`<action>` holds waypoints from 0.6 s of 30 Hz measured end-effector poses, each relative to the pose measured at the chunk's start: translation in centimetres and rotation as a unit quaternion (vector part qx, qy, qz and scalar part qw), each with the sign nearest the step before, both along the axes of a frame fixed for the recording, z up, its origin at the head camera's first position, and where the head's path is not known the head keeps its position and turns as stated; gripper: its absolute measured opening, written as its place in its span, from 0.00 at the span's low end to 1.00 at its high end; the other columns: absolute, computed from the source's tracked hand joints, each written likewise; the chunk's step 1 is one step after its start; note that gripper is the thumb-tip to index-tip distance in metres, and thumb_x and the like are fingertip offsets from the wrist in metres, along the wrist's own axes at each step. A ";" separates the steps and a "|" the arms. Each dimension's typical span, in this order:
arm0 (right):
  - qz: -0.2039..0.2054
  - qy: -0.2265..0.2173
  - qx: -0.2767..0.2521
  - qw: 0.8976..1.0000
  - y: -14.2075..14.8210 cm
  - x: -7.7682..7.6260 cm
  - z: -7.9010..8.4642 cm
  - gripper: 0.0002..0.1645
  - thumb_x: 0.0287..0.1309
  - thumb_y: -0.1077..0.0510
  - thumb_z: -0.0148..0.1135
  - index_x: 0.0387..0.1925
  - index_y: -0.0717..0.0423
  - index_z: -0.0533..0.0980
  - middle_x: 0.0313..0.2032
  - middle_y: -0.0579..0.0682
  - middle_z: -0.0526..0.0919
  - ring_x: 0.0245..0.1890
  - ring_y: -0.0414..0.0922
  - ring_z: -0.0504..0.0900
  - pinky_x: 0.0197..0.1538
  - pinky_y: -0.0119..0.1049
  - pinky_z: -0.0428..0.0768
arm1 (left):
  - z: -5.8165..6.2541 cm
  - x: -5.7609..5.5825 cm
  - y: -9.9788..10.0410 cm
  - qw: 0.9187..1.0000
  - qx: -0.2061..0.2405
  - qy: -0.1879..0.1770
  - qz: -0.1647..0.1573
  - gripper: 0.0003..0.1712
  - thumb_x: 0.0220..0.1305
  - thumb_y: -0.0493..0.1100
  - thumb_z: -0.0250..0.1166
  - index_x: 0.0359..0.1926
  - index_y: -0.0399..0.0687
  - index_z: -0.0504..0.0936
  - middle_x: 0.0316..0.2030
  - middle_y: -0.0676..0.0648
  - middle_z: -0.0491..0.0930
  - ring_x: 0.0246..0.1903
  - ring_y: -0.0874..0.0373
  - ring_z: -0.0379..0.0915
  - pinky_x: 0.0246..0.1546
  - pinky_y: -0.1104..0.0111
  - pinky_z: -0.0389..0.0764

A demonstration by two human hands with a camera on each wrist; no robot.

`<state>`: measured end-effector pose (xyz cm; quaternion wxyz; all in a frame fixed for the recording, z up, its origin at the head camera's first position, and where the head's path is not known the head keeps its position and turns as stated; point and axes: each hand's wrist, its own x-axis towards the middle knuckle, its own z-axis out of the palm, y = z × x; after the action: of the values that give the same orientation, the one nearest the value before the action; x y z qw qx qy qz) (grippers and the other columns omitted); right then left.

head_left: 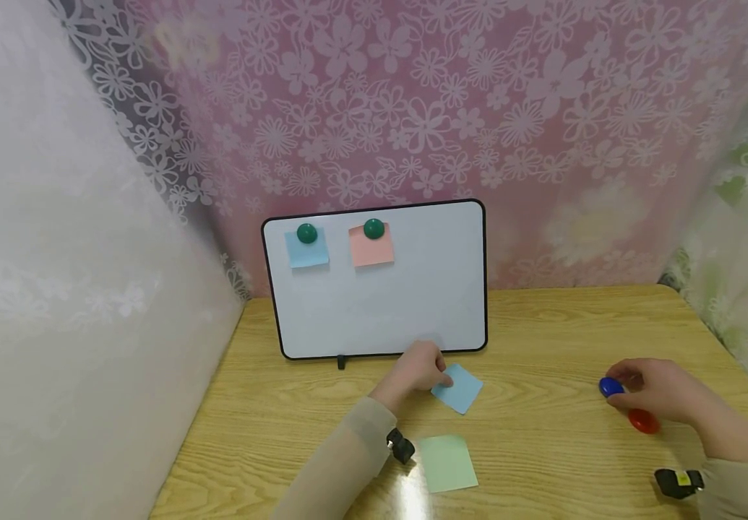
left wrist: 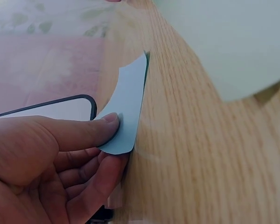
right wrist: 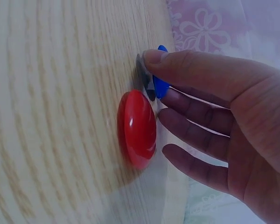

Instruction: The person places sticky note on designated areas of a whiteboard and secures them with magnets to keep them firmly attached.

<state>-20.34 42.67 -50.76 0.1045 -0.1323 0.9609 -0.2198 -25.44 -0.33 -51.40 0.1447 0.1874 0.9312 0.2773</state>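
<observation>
My left hand (head_left: 420,367) pinches a light blue sticky note (head_left: 460,390) near one corner, just in front of the whiteboard (head_left: 439,289). In the left wrist view the thumb lies on top of the note (left wrist: 126,93), which bends upward, with a finger beneath. At the right, my right hand (head_left: 660,390) pinches a round blue magnet (head_left: 611,387) between thumb and fingers. The right wrist view shows that blue magnet (right wrist: 161,84) tilted, a dark underside facing the table. A red magnet (right wrist: 141,129) lies on the wood right under the hand, apart from the fingers.
On the whiteboard, green magnets (head_left: 307,233) hold a blue note (head_left: 308,253) and a pink note (head_left: 371,249). A pale green note (head_left: 448,464) lies on the wooden table (head_left: 543,462) nearer me. Flowered curtains (head_left: 374,108) hang behind and beside the table.
</observation>
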 end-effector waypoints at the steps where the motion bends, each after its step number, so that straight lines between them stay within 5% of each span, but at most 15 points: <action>1: 0.002 0.002 -0.001 1.000 0.0 0.0 0.0 0.28 0.58 0.46 0.82 0.51 0.61 0.85 0.43 0.50 0.87 0.42 0.51 0.85 0.43 0.46 0.83 | 0.0 0.0 -0.1 1.000 0.004 -0.002 0.000 0.36 0.64 0.42 0.81 0.14 0.53 0.61 0.14 0.56 0.50 0.16 0.62 0.46 0.19 0.70 0.53; 13: -0.010 0.011 -0.024 1.000 -0.5 0.3 -0.2 0.39 0.61 0.44 0.80 0.61 0.69 0.80 0.49 0.61 0.88 0.48 0.60 0.86 0.46 0.52 0.85 | -0.2 -0.3 -0.6 0.999 0.041 -0.033 0.003 0.20 0.62 0.39 0.82 0.22 0.47 0.78 0.21 0.54 0.71 0.19 0.62 0.65 0.21 0.72 0.68; 18: -0.013 0.012 -0.031 0.999 -0.7 0.2 -0.3 0.38 0.62 0.44 0.79 0.60 0.70 0.81 0.51 0.65 0.87 0.50 0.64 0.86 0.49 0.60 0.85 | -0.4 -0.5 -0.7 0.997 0.049 -0.050 0.012 0.18 0.62 0.40 0.81 0.24 0.45 0.80 0.21 0.53 0.72 0.20 0.62 0.66 0.21 0.72 0.69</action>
<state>-20.10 42.02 -51.03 0.0865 -0.1258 0.9564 -0.2489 -25.95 -1.05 -51.83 0.1784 0.1687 0.9101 0.3337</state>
